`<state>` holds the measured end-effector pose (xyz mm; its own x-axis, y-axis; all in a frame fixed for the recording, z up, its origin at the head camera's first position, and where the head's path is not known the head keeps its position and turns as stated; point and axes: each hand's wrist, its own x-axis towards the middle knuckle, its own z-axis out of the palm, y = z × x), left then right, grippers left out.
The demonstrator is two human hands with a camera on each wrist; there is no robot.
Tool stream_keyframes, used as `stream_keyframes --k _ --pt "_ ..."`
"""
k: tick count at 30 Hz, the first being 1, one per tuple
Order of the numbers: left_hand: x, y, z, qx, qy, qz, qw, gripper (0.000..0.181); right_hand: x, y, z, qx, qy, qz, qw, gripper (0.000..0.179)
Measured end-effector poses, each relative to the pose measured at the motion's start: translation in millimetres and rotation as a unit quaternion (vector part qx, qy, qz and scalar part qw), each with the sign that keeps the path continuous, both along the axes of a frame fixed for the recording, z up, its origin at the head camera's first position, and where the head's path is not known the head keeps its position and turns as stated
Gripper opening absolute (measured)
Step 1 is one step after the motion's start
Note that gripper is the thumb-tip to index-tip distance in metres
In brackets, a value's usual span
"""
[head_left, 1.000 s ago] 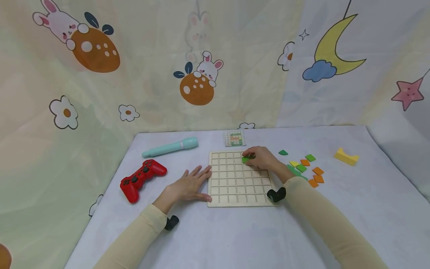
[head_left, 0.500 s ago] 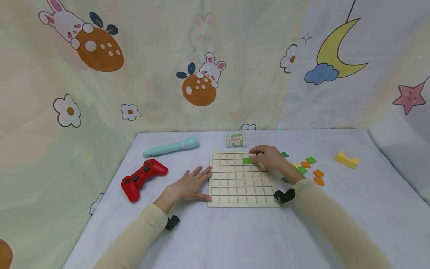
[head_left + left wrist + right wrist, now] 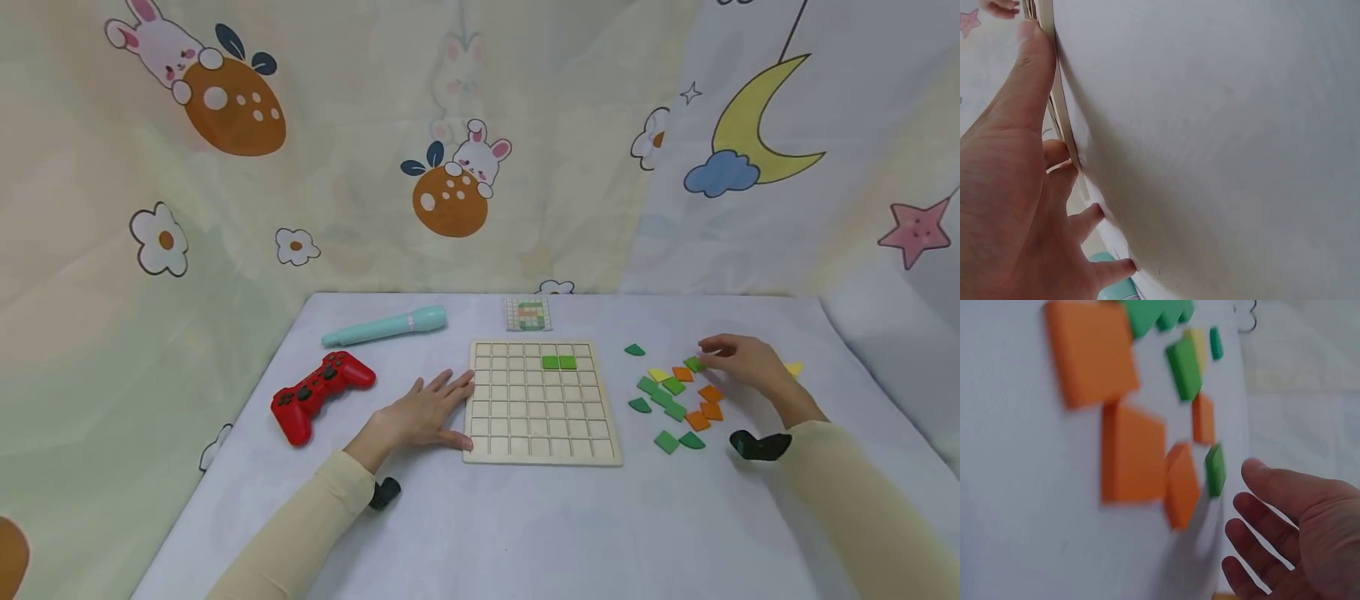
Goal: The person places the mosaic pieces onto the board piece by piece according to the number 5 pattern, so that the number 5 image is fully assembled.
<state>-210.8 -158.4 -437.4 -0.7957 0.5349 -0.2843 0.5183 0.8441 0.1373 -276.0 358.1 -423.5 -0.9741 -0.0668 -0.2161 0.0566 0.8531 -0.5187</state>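
Observation:
My left hand [image 3: 424,412] lies with fingers spread along the left edge of a wooden grid board [image 3: 525,463], thumb and fingertips at its rim. Two light green square tiles [image 3: 567,362] sit side by side in the board's second row from the top. To the right, my right hand [image 3: 746,365] hovers close by a green square tile [image 3: 693,364] on the table. In the right wrist view the thumb and fingers [image 3: 1264,472] are apart, with nothing between them, just beside that green tile [image 3: 1215,470].
Loose orange tiles [image 3: 710,392], green tiles [image 3: 666,442] and a yellow one [image 3: 658,375] lie right of the board. A yellow block [image 3: 795,367] is partly hidden behind the right hand. Further off are a pattern card [image 3: 528,314], a teal microphone-like stick [image 3: 386,327] and a red game controller [image 3: 322,396].
My right hand has let go of a second green tile on the board, beside the first, and moved right to the loose tiles. The left hand has stayed at the board's edge.

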Motion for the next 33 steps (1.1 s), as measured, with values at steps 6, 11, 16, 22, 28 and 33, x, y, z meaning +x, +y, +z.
stream_keyframes --k 6,11,16,22,28,33 --pt "-2.6 -0.5 -1.7 -0.001 -0.001 -0.001 1.0000 0.100 2.5 9.2 -10.8 0.003 0.001 -0.005 1.0000 0.063" --pt "-1.8 -1.3 -2.6 0.004 -0.005 0.002 1.0000 0.100 -2.7 -3.8 -11.2 -0.002 0.012 0.005 0.9999 0.060" --pt "-1.2 -1.6 -2.6 0.003 -0.004 -0.001 1.0000 0.099 -5.9 -6.5 -14.3 -0.002 0.003 0.017 0.9998 0.055" --pt "-2.9 -0.8 -3.2 0.000 -0.005 -0.005 1.0000 0.099 -4.2 0.6 -17.0 -0.007 -0.002 0.030 0.9995 0.056" --pt "-3.9 -0.2 -2.6 -0.005 -0.008 -0.003 1.0000 0.100 -2.5 1.4 -14.6 -0.015 -0.003 0.039 0.9991 0.052" --pt "-2.5 -0.3 -1.6 0.003 -0.005 -0.002 1.0000 0.099 -4.0 -2.8 -15.8 -0.005 -0.001 0.033 0.9994 0.052"
